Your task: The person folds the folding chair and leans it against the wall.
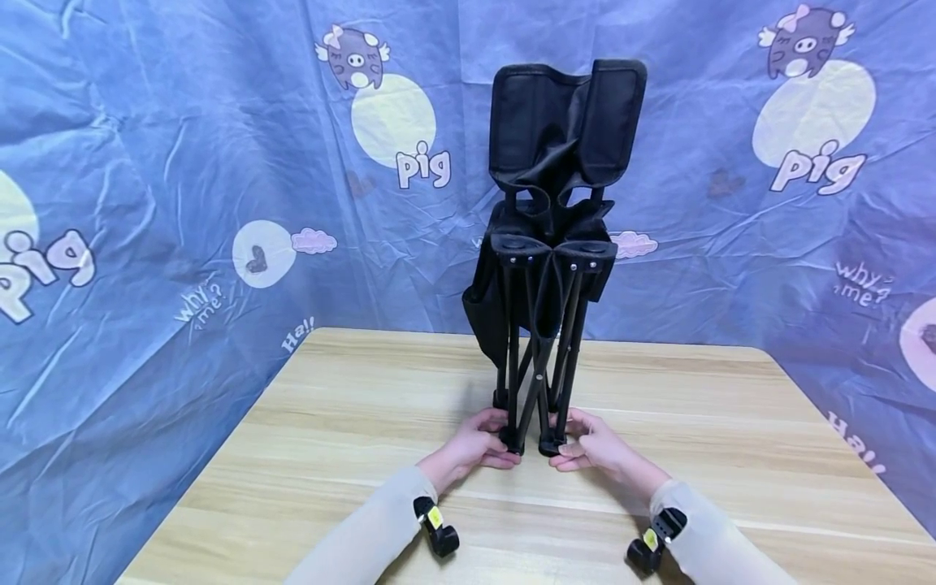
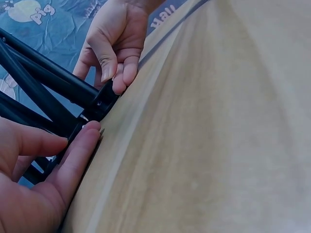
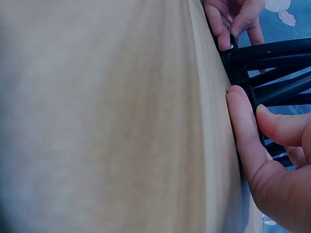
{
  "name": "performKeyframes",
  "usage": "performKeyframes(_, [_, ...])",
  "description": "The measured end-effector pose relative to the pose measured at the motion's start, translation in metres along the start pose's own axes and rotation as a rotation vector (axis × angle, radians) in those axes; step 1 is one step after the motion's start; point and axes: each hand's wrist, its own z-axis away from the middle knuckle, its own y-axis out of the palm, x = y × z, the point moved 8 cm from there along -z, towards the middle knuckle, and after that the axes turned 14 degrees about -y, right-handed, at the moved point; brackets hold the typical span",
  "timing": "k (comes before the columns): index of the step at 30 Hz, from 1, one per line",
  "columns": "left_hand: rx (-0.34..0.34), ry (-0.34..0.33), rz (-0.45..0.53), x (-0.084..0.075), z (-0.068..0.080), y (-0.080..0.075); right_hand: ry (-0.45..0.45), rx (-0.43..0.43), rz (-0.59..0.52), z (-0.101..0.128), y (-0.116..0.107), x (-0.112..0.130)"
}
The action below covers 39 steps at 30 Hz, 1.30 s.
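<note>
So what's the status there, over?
Left hand and right hand each grip a front foot. Folded black chair upright on table. Nothing in the way.

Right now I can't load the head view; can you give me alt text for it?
A folded black camping chair stands upright on a light wooden table, its legs bunched together. The left hand and right hand each grip a front foot of the chair. A blue cartoon-pig printed cloth hangs behind.

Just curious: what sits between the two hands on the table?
The front feet of the folded black chair, standing upright between the left hand and right hand, in the head view.
</note>
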Motion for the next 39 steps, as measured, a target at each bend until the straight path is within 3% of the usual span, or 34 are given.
performKeyframes(6, [-0.017, -0.006, 0.003, -0.002, -0.007, -0.003, -0.028, 0.012, -0.018, -0.005, -0.002, 0.004])
performKeyframes(28, [-0.078, 0.009, 0.027, -0.019, -0.04, -0.012, -0.019, -0.151, 0.073, -0.039, -0.02, -0.003])
performKeyframes(39, [-0.116, 0.045, 0.049, -0.027, -0.048, -0.014, -0.017, -0.202, 0.095, -0.052, -0.025, -0.003])
